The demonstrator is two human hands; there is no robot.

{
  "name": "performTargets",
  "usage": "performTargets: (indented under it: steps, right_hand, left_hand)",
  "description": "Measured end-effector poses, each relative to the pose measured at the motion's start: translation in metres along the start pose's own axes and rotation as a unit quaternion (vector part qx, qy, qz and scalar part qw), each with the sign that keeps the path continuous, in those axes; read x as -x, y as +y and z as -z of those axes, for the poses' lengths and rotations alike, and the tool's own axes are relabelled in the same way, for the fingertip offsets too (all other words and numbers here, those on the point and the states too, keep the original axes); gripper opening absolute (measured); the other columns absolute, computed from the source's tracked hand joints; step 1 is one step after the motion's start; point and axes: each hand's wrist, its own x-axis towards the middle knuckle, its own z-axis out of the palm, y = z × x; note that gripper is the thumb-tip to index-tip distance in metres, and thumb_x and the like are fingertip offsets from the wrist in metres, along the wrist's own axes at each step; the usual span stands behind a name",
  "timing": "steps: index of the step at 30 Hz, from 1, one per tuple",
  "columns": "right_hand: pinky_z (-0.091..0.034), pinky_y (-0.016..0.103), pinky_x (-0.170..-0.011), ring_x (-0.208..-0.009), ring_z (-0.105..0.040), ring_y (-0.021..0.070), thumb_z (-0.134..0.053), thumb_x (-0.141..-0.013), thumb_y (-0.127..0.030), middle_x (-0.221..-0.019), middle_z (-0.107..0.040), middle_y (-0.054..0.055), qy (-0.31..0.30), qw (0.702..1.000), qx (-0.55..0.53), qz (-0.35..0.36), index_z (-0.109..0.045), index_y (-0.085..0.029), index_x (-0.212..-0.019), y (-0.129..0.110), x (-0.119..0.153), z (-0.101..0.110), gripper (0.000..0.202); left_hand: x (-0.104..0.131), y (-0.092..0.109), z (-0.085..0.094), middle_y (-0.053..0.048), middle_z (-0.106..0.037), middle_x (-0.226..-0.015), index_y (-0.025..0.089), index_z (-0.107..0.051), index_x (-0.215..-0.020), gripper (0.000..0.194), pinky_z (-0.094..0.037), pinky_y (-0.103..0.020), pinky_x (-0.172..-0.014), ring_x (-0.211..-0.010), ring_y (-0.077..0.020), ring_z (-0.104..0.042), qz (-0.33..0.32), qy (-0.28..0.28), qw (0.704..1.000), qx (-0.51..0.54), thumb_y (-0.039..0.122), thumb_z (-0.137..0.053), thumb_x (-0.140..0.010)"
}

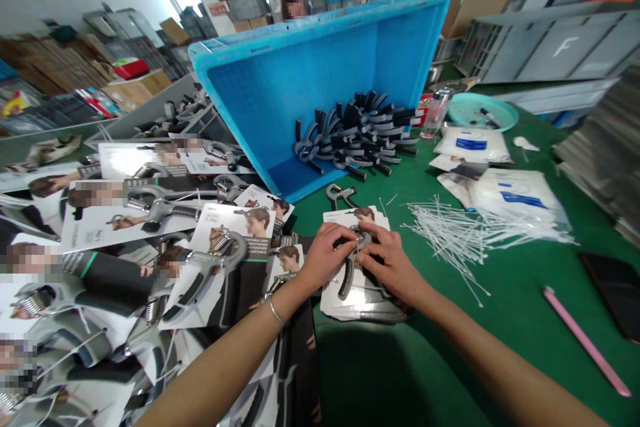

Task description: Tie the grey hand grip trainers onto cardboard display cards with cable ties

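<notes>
While the grey-and-black, curved-handled hand grip (pixel 345 281) sits on stacked white printed cards (pixel 334 305), handles pointing wearer-ward, the left hand (pixel 324 255) and right hand (pixel 397 268) flank its far end — fingertips curled close, can't tell what's pinched.

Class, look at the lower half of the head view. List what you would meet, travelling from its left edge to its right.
Pile of carded hand grips → left hand → right hand → loose white ties → pink stick.
</notes>
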Motion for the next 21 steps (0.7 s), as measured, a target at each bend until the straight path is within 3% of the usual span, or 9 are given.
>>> performTargets:
  steps: [8,13,17,21]
  right_hand:
    - [-0.028,0.048,-0.107,-0.136,-0.036,0.0280,-0.053,-0.094,-0.033,-0.144,-0.046,0.004,0.000,1.000,-0.003,-0.003,-0.073,-0.023,-0.079,-0.001,0.000,0.001,0.027]
    - [-0.030,0.047,-0.107,-0.130,-0.042,0.0270,-0.054,-0.093,-0.036,-0.136,-0.054,0.005,0.016,0.999,-0.035,-0.036,-0.073,-0.023,-0.081,0.001,-0.006,0.001,0.026]
    - [-0.030,0.046,-0.108,-0.130,-0.041,0.0267,-0.053,-0.094,-0.033,-0.137,-0.053,0.005,0.006,0.999,-0.039,-0.032,-0.071,-0.023,-0.084,0.004,-0.007,0.001,0.023]
    - [-0.034,0.046,-0.105,-0.126,-0.045,0.0258,-0.057,-0.090,-0.027,-0.133,-0.055,0.007,0.042,0.997,-0.053,-0.030,-0.065,-0.023,-0.100,0.008,-0.005,-0.004,0.013]
  left_hand:
    - [0.002,0.000,0.002,-0.002,-0.070,-0.090,0.021,-0.066,-0.085,0.005,-0.039,-0.035,-0.095,-0.097,-0.0202,-0.057,-0.028,-0.011,1.000,-0.009,0.020,-0.062,-0.088]
    - [-0.001,0.001,0.012,-0.003,-0.070,-0.090,0.020,-0.067,-0.085,0.013,-0.039,-0.034,-0.095,-0.097,-0.0200,-0.058,-0.044,-0.073,0.996,0.018,0.027,-0.058,-0.092]
    - [-0.004,0.003,0.015,-0.002,-0.067,-0.085,0.019,-0.067,-0.082,0.015,-0.042,-0.030,-0.086,-0.090,-0.0186,-0.058,0.015,-0.057,0.997,0.044,0.030,-0.059,-0.090]
    - [-0.005,0.010,0.016,-0.002,-0.064,-0.083,0.018,-0.064,-0.079,0.014,-0.042,-0.030,-0.086,-0.089,-0.0186,-0.057,0.031,-0.012,0.999,0.040,0.027,-0.060,-0.089]
